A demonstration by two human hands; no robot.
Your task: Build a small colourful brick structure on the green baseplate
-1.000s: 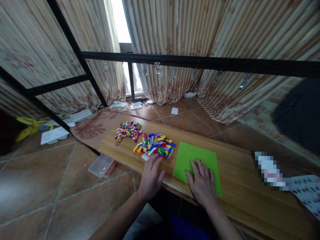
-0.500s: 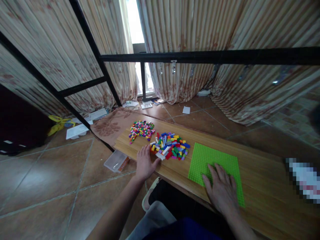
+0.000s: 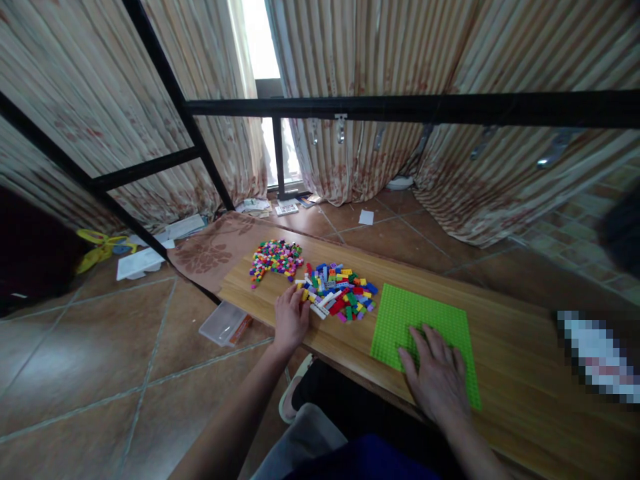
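Note:
At the left edge of a pile of larger coloured building bricks (image 3: 345,293), my left hand (image 3: 292,321) has its fingers drawn together on a yellow building brick (image 3: 304,294); the thumb side is partly hidden. My right hand (image 3: 437,370) lies with spread fingers on a green studded baseplate (image 3: 395,320) and holds nothing. Beyond my left hand is a second pile, made of small multicoloured pieces (image 3: 276,259). Both piles and the baseplate rest on a narrow wooden table (image 3: 520,360).
A clear plastic box (image 3: 223,323) sits on the tiled floor below the table's left end. A black metal frame (image 3: 350,107) runs across in front of striped curtains (image 3: 370,47). Papers (image 3: 143,263) and a yellow bag (image 3: 103,247) lie on the floor. A blurred, pixelated item (image 3: 597,357) is at right.
My left hand's fingers have closed from a spread pose onto the yellow brick at the pile's edge. My right hand stays on the baseplate. The whole view has shifted slightly.

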